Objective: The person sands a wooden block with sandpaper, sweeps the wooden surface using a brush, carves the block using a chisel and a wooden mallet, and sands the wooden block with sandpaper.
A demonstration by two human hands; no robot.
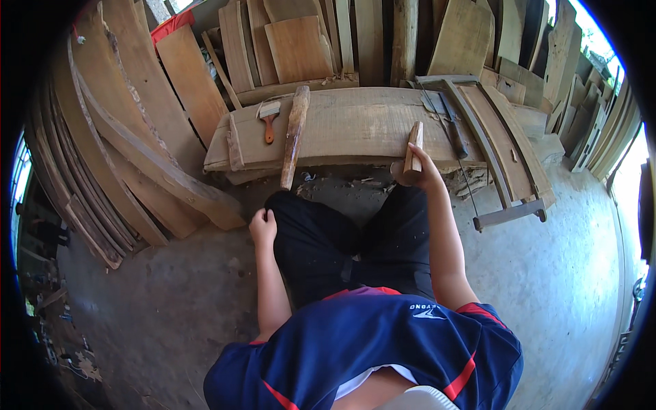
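Observation:
My right hand [424, 166] is closed round a short, upright piece of pale wood [415, 140] at the near edge of a wide plank bench [348, 130]. My left hand [263, 225] rests at my left knee with its fingers curled; what is under them is hidden. A long, rough wooden stick [296, 130] lies across the bench, beside a paintbrush with an orange handle [269, 127] and a narrow wood strip [234, 140]. Right of my right hand lie a dark-handled tool [456, 134] and a wooden frame saw [509, 216].
Many boards [301, 48] lean upright behind the bench, and more long, curved planks [137, 178] stand close on my left. Boards [581, 123] also stand at the far right. Wood scraps [362, 184] lie on the concrete floor [164, 307] under the bench.

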